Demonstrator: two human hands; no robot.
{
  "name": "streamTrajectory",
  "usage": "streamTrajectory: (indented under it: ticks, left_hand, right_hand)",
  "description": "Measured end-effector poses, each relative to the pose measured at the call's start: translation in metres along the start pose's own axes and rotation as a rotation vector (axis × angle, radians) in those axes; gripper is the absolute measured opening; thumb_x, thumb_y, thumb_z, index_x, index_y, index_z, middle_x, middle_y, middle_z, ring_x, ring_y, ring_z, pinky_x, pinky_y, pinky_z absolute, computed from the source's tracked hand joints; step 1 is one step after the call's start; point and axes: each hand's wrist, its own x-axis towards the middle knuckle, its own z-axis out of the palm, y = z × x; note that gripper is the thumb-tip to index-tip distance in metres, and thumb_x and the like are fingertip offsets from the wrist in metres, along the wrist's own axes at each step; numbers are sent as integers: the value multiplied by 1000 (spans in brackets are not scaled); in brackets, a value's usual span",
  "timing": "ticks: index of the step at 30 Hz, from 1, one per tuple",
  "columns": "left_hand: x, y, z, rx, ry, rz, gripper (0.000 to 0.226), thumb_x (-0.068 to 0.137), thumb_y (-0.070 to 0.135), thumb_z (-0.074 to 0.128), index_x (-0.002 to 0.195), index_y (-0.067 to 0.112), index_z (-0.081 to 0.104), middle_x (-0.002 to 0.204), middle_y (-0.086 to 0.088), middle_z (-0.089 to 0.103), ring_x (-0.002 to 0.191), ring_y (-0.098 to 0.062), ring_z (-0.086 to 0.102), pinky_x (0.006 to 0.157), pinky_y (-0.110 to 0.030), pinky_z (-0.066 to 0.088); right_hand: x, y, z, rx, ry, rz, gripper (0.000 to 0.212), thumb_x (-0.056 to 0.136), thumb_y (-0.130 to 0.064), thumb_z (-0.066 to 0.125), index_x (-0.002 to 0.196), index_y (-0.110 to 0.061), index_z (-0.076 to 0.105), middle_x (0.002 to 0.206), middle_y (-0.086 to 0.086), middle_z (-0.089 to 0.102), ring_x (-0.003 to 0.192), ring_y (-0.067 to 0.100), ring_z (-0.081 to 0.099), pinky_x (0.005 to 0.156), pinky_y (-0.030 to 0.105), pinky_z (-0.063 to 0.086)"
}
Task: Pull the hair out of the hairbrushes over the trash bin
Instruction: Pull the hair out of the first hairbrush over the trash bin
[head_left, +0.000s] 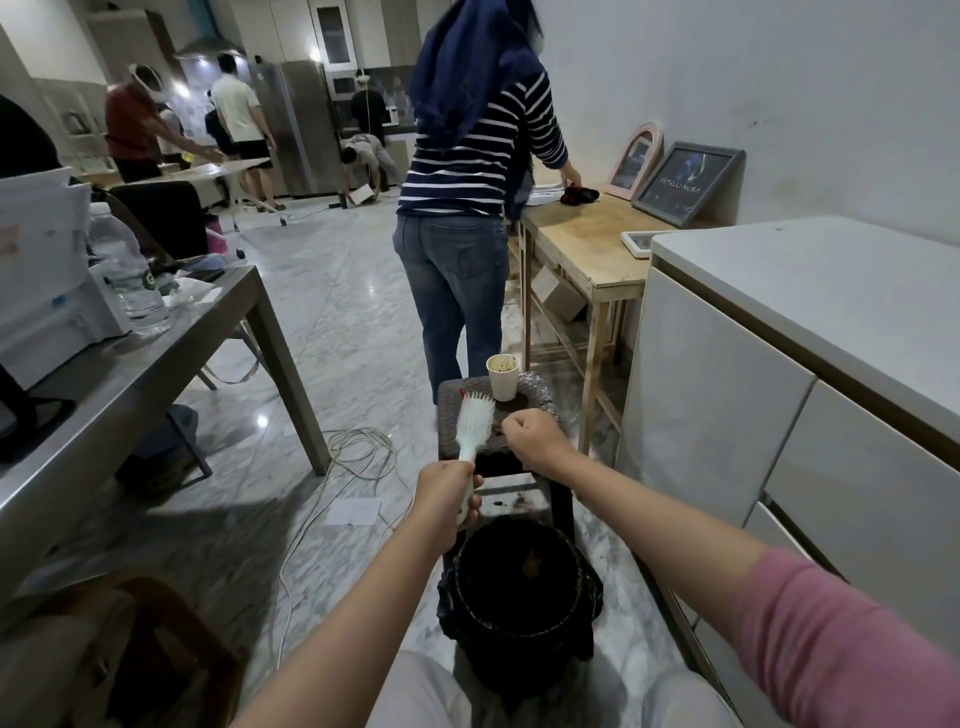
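My left hand (448, 493) grips the handle of a white hairbrush (474, 423), which points up and away with its bristles facing right. To the right of the brush head, my right hand (535, 439) has its fingers curled, pinching a small dark tuft of hair beside the bristles. Both hands hover above a dark stool (530, 387). Below them, between my knees, stands a black trash bin (519, 592) lined with a black bag, with a bit of brownish hair inside.
A paper cup (503, 376) holding hair stands on the stool. A person in a striped top stands just beyond it at a wooden table (576, 244). A steel table (156, 353) lies to the left, white cabinets (779, 364) to the right, and cables (353, 452) run across the floor.
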Motion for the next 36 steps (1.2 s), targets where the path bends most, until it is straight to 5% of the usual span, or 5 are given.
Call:
streamTrajectory:
  ticks: [16,20,23,29,36]
  left_hand:
    - [15,-13,-21,-92,217,-39,19,91,7,43,74,6,50,66,-6,50,46,-15,39,43,-19,32]
    - [5,-8,-19,-52,150,9,13,94,12,46,82,10,50,70,-4,51,45,-14,39,38,-17,32]
    - [-1,-4,-15,-26,83,33,16,94,8,44,79,12,50,71,-5,51,46,-15,38,43,-19,30]
    - [-3,-7,-5,38,-6,61,7,95,9,46,91,9,52,75,-7,54,44,-15,39,35,-17,31]
    - [-9,-13,8,178,-48,151,14,95,13,49,106,8,55,77,-6,58,42,-15,43,39,-21,31]
  right_hand:
    - [1,15,-24,-114,-144,165,27,91,-19,51,83,-7,74,93,9,70,88,20,62,79,30,46]
    - [-1,18,-24,-330,-307,304,44,91,-22,51,49,-12,41,54,6,41,53,18,34,60,31,30]
    - [2,23,-22,-475,-224,307,37,83,-33,65,74,2,71,63,8,58,64,20,54,80,43,46]
    - [3,15,-24,-190,28,221,30,70,-25,82,83,-16,56,88,0,59,86,17,58,80,34,50]
    - [12,9,-12,231,72,232,104,46,-67,82,134,-22,47,123,1,61,110,18,61,94,40,54]
